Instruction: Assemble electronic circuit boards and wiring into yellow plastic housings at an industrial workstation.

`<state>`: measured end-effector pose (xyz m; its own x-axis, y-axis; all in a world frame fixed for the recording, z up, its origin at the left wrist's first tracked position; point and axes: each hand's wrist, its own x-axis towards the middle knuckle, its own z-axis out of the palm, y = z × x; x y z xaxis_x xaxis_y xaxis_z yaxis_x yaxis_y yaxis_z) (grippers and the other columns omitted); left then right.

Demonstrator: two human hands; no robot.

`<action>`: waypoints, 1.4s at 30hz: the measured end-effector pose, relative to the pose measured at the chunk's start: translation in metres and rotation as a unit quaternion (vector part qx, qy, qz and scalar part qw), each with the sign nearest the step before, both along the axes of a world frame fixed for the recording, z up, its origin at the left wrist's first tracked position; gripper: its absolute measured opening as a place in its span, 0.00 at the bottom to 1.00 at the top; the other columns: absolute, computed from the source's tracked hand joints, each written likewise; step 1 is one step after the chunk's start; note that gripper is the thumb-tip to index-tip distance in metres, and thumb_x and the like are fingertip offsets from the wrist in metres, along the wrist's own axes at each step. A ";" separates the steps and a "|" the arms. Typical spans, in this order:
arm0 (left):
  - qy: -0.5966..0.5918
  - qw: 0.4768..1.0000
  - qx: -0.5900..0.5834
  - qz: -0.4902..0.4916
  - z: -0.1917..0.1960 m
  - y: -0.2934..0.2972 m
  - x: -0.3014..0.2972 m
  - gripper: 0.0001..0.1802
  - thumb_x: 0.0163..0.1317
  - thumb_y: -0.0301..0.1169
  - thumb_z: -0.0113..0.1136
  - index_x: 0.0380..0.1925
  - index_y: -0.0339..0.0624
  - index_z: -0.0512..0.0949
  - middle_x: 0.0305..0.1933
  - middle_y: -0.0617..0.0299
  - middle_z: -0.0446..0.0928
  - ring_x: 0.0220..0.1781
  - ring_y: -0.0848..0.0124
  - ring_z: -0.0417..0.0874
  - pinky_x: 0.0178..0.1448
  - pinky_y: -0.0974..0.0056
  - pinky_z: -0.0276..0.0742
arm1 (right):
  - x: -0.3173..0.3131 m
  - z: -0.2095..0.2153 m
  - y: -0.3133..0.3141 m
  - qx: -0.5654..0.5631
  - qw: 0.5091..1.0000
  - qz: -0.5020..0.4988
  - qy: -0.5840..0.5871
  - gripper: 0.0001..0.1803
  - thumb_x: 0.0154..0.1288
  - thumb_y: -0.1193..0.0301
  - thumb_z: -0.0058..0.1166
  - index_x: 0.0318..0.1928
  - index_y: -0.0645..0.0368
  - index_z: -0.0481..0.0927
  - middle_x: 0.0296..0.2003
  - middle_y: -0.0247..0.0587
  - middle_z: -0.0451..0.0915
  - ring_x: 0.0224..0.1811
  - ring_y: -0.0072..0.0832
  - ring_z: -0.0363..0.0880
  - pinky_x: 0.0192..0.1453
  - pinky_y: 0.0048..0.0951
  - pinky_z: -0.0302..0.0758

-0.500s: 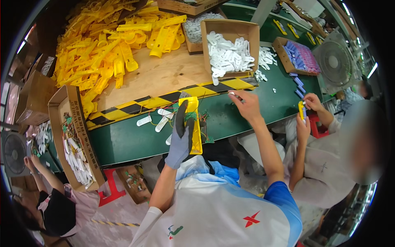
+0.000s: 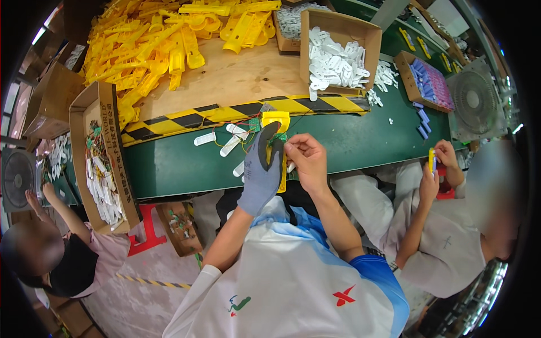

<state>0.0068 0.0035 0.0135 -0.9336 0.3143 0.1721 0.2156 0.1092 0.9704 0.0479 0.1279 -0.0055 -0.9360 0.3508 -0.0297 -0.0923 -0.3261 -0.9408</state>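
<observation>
My left hand (image 2: 262, 172), in a grey and black glove, is wrapped round a long yellow plastic housing (image 2: 275, 119) above the front of the green bench. A small green circuit board (image 2: 280, 137) with thin wires shows at the gloved fingers. My bare right hand (image 2: 307, 163) pinches at the housing's right side, its fingertips close to the board. Something small and white peeks out under those fingers; its kind is hidden. White plastic strips (image 2: 231, 146) with red and yellow wires lie on the bench just left of the housing.
A heap of yellow housings (image 2: 152, 45) covers the wooden board behind striped tape (image 2: 214, 115). White clips fill a cardboard box (image 2: 369, 42); blue cells fill another box (image 2: 420, 79). Left stands a long carton (image 2: 115, 152) of wired strips. Co-workers sit on both sides.
My right hand has come left and nearer, from over the bench beside the tape to the housing. My left hand still holds the housing. The whole view has shifted slightly.
</observation>
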 end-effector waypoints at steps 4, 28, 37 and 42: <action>-0.011 1.000 0.024 0.017 -0.004 0.004 0.005 0.23 0.66 0.24 0.55 0.61 0.36 0.70 0.55 0.48 0.77 0.56 0.60 0.78 0.59 0.60 0.72 | 0.002 0.003 0.000 0.021 0.995 -0.061 -0.071 0.03 0.68 0.74 0.59 0.39 0.60 0.79 0.27 0.29 0.78 0.22 0.13 0.71 0.24 0.16 0.67; -0.033 0.956 0.169 0.237 -0.049 -0.081 0.053 0.24 0.70 0.23 0.51 0.65 0.41 0.64 0.54 0.50 0.74 0.43 0.65 0.82 0.46 0.62 0.82 | 0.010 -0.163 -0.037 0.750 0.651 0.113 0.016 0.19 0.65 0.66 0.48 0.54 0.58 0.78 0.56 0.51 0.76 0.57 0.47 0.76 0.62 0.55 0.70; -0.174 0.969 0.128 0.124 -0.050 -0.094 0.071 0.18 0.67 0.21 0.55 0.57 0.35 0.73 0.56 0.52 0.77 0.55 0.67 0.78 0.61 0.65 0.72 | 0.086 -0.029 -0.040 0.167 0.953 0.215 -0.130 0.16 0.64 0.79 0.60 0.51 0.67 0.78 0.33 0.39 0.86 0.34 0.16 0.83 0.39 0.20 0.77; -0.090 0.988 0.087 0.092 -0.043 -0.085 0.085 0.18 0.66 0.23 0.55 0.56 0.34 0.73 0.54 0.50 0.78 0.54 0.64 0.80 0.59 0.62 0.74 | 0.087 0.009 -0.045 0.181 0.969 0.130 -0.111 0.15 0.66 0.79 0.58 0.52 0.70 0.79 0.34 0.40 0.86 0.35 0.17 0.83 0.42 0.20 0.79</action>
